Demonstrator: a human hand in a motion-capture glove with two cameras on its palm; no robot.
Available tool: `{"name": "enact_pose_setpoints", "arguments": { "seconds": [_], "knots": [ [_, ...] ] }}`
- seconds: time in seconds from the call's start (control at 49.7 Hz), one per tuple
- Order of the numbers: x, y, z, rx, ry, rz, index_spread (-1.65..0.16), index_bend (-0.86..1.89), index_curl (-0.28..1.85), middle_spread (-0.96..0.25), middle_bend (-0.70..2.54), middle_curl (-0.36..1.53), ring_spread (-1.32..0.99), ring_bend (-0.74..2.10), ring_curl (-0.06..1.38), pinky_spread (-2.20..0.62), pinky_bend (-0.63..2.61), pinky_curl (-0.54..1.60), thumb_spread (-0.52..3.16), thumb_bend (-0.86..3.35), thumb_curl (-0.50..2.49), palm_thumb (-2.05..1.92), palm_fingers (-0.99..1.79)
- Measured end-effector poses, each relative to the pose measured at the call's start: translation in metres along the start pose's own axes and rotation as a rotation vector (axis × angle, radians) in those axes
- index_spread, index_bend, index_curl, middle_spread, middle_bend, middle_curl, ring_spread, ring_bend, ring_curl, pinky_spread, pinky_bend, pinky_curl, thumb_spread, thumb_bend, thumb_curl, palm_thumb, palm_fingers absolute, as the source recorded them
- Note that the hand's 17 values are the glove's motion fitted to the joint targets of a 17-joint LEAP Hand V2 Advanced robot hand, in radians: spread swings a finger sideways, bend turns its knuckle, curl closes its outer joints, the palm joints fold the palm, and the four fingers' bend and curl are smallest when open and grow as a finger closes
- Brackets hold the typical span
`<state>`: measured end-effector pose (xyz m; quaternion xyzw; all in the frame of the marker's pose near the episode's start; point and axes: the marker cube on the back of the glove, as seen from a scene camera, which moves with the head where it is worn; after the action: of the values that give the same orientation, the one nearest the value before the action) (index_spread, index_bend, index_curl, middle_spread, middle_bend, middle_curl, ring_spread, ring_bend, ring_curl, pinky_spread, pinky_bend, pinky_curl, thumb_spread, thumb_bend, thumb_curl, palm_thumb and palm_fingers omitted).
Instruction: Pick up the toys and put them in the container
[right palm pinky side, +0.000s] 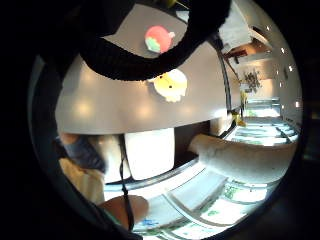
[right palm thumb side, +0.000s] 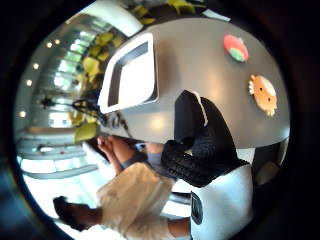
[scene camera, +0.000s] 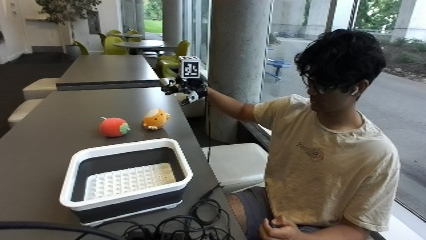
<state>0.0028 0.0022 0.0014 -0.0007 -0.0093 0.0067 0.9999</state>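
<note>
On the grey desk (scene camera: 53, 120), a red round toy (scene camera: 114, 127) and an orange toy (scene camera: 155, 119) sit just beside each other, beyond the far rim of the white-rimmed container (scene camera: 126, 178), which holds neither. Black cables (scene camera: 180, 227) lie coiled at the container's near side. Raised over the desk's far right edge, the gloved right hand (scene camera: 186, 87) holds nothing; the thumb-side palm view shows its fingers (right palm thumb side: 200, 145) loosely curled. That view also shows the container's pale floor.
</note>
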Motion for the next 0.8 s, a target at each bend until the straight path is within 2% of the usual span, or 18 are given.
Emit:
{"name": "enact_pose_setpoints", "arguments": {
  "seconds": [0.141,0.201,0.262,0.302,0.342,0.443,0.543,0.644,0.704,0.805],
  "knots": [
    [0.001,0.001,-0.003,-0.004,0.032,0.018,-0.20,0.14,0.07,-0.02,0.14,0.05,-0.02,0.21,0.05,-0.01,0.75,0.22,0.91,0.10,0.04,0.10,-0.01],
    [-0.005,0.003,-0.002,-0.007,-0.032,0.086,-0.22,0.15,0.09,-0.01,0.15,0.07,-0.02,0.22,0.07,-0.01,0.79,0.24,1.07,0.11,0.06,0.10,-0.03],
    [-0.006,0.001,-0.002,-0.011,-0.011,0.053,-0.23,0.16,0.12,-0.02,0.15,0.08,-0.02,0.23,0.08,-0.01,0.81,0.26,1.18,0.11,0.08,0.09,-0.05],
    [-0.007,0.002,-0.001,-0.012,-0.034,0.090,-0.24,0.16,0.13,-0.02,0.16,0.09,-0.02,0.24,0.09,-0.01,0.82,0.27,1.24,0.11,0.09,0.08,-0.05],
    [-0.005,0.003,0.000,-0.014,-0.029,0.118,-0.25,0.16,0.14,-0.02,0.16,0.11,-0.02,0.25,0.10,0.00,0.82,0.27,1.29,0.11,0.10,0.09,-0.06],
    [0.003,0.000,0.001,-0.018,0.030,0.025,-0.26,0.16,0.16,-0.02,0.16,0.13,-0.03,0.26,0.12,0.00,0.83,0.29,1.38,0.10,0.12,0.07,-0.08],
    [0.007,-0.001,0.004,-0.021,0.017,0.029,-0.26,0.15,0.19,-0.02,0.16,0.15,-0.02,0.26,0.14,-0.01,0.84,0.30,1.44,0.10,0.14,0.07,-0.08],
    [-0.020,-0.015,0.000,-0.037,0.028,0.020,-0.27,0.15,0.20,-0.02,0.16,0.17,-0.03,0.26,0.15,0.00,0.84,0.31,1.47,0.09,0.16,0.06,-0.09],
    [-0.041,-0.028,-0.001,-0.041,-0.004,0.039,-0.27,0.14,0.21,-0.02,0.16,0.18,-0.02,0.26,0.16,-0.01,0.85,0.31,1.48,0.09,0.17,0.06,-0.10],
    [-0.009,-0.039,0.007,-0.047,0.023,0.120,-0.27,0.14,0.22,-0.02,0.16,0.19,-0.03,0.26,0.17,0.00,0.85,0.32,1.49,0.08,0.18,0.05,-0.10]
  ]
}}
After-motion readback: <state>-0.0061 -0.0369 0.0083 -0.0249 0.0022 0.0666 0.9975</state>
